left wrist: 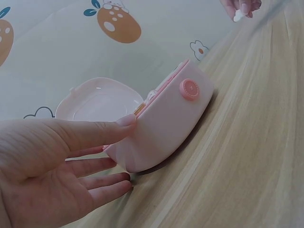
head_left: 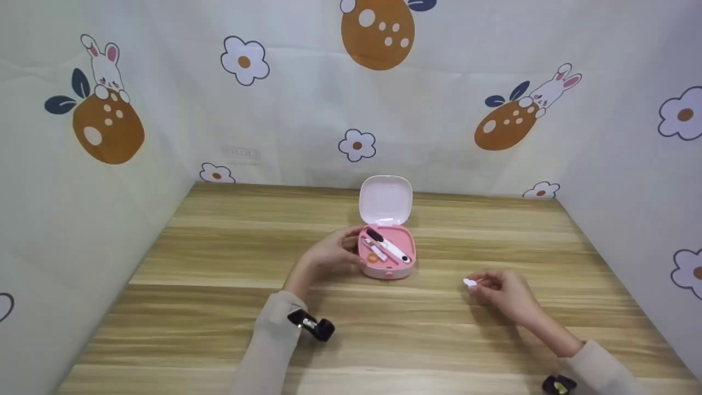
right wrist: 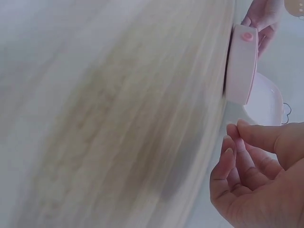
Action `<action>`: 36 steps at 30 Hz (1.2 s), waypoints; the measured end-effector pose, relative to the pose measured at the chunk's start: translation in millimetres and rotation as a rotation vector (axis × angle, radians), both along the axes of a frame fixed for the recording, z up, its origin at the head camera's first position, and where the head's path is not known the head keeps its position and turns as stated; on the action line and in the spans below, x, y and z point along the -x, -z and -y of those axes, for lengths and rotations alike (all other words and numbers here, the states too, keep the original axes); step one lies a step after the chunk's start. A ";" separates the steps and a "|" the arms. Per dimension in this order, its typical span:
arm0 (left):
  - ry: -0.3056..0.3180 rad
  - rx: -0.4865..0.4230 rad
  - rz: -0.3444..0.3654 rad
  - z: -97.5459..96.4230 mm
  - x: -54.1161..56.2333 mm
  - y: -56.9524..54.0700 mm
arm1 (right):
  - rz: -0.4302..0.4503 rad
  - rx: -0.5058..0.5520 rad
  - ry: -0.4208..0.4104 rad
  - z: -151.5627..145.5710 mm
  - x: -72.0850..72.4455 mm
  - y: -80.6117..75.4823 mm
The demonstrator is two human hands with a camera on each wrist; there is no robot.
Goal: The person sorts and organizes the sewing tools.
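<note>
A pink-and-white box (head_left: 387,272) stands on the table, its white lid (head_left: 385,200) raised at the back. In its pink tray lie a white tool with a dark end (head_left: 396,252), a small white-and-clear item (head_left: 375,249) and an orange ring (head_left: 373,257). My left hand (head_left: 333,249) grips the box's left side, thumb at the near rim and fingers behind, as the left wrist view shows. To the right of the box, my right hand (head_left: 504,293) pinches a small white piece (head_left: 469,282) between thumb and fingertips. Fingers mostly hide that piece in the right wrist view.
The wood-grain table (head_left: 219,329) is enclosed by pale cloth walls (head_left: 296,109) printed with rabbits, oranges and flowers. The raised lid stands close to the back wall. Black wrist cameras (head_left: 311,325) sit on both sleeves.
</note>
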State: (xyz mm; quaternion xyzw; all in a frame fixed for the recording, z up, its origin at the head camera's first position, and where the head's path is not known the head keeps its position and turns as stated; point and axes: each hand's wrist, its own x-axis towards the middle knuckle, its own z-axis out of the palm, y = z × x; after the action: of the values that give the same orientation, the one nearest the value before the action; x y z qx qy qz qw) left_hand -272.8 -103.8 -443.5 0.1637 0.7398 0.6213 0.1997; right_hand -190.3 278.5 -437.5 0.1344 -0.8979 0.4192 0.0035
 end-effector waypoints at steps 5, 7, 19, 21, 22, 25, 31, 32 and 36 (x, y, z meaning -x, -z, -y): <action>-0.005 0.004 -0.005 -0.2 -0.3 0.6 | -0.003 0.020 0.033 10.2 4.7 -3.6; -0.006 0.001 -0.001 -0.4 -0.5 0.3 | 0.004 0.031 0.049 14.5 7.1 -5.2; -0.012 -0.014 0.016 -1.0 -1.5 -1.1 | -0.005 0.044 0.065 33.4 19.1 -15.1; -0.013 -0.014 0.013 -0.8 -1.7 -1.2 | -0.003 0.050 0.066 37.2 20.6 -16.8; -0.015 -0.013 0.014 -0.7 -1.9 -1.3 | -0.002 0.055 0.066 39.0 21.5 -17.6; -0.017 0.004 0.000 -0.3 -2.0 -1.7 | 0.003 0.071 0.065 44.9 24.6 -20.2; -0.010 -0.002 0.008 0.0 -1.6 -0.8 | -0.020 0.078 0.056 55.1 30.2 -24.0; -0.011 -0.008 0.015 -0.1 -1.4 -0.6 | -0.025 0.078 0.059 56.7 31.2 -24.3; -0.014 -0.006 0.021 -0.1 -1.1 -0.6 | -0.012 0.097 0.060 62.3 35.2 -25.3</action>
State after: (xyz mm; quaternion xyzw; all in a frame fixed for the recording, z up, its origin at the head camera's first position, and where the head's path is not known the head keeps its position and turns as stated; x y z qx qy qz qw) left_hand -271.7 -103.7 -442.9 0.1527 0.7370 0.6264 0.2025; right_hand -225.5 216.2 -412.2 0.1098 -0.8802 0.4610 0.0281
